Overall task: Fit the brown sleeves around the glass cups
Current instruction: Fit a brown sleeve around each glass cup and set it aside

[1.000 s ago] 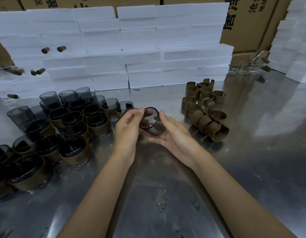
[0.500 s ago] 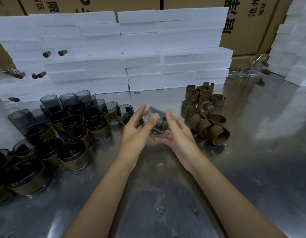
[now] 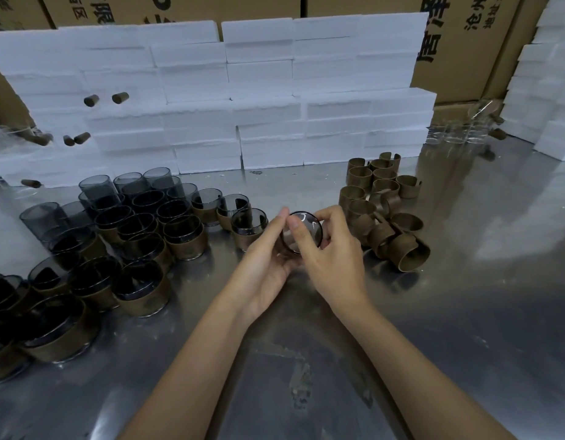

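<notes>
The cup (image 3: 301, 231), tilted mouth-up above the counter (image 3: 465, 312), is held by 2 hands, left (image 3: 262, 262) cradling, right (image 3: 332, 249) with fingers curled on its rim (no sleeve visible yet), so steady it before fetching a sleeve (image 3: 408, 255).

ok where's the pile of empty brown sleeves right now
In the head view the pile of empty brown sleeves sits on the metal table, right of centre, just right of the right hand and in front of the white foam blocks.
</notes>
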The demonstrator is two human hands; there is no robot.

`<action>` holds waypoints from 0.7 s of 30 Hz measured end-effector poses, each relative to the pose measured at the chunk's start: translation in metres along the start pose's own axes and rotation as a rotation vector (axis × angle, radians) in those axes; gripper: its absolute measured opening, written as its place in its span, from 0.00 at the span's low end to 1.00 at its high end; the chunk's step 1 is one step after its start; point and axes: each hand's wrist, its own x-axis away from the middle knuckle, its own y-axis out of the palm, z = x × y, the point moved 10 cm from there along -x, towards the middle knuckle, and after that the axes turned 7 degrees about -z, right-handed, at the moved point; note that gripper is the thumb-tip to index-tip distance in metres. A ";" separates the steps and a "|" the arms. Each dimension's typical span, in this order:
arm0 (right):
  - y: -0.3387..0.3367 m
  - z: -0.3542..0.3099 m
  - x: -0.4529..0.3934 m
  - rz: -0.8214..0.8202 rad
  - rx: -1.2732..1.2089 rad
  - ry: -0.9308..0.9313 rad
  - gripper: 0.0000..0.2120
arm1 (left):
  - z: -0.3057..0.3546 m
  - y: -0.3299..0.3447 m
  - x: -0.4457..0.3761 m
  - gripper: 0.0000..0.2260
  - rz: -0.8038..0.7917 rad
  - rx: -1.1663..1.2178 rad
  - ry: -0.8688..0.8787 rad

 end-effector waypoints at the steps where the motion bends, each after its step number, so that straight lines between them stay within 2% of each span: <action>1: 0.000 -0.001 0.000 -0.001 0.007 -0.010 0.19 | 0.000 -0.001 -0.001 0.16 -0.008 -0.009 0.008; 6: -0.005 -0.006 -0.003 0.024 -0.017 -0.074 0.13 | -0.002 -0.006 -0.004 0.15 0.023 -0.058 0.030; 9: -0.008 -0.005 -0.005 0.040 0.008 -0.091 0.10 | -0.006 -0.015 -0.008 0.21 0.081 -0.043 0.027; 13: -0.014 -0.007 -0.009 0.023 0.044 -0.093 0.08 | -0.008 -0.022 -0.010 0.24 0.134 0.016 0.017; 16: -0.051 -0.013 -0.012 0.165 0.115 -0.077 0.06 | -0.009 -0.022 -0.008 0.26 0.159 0.069 0.003; 19: -0.110 -0.010 -0.008 0.372 0.214 0.002 0.13 | -0.007 -0.022 -0.006 0.29 0.164 0.131 0.007; 21: -0.142 0.013 -0.008 0.377 0.266 0.148 0.16 | -0.008 -0.024 -0.007 0.29 0.159 0.150 -0.001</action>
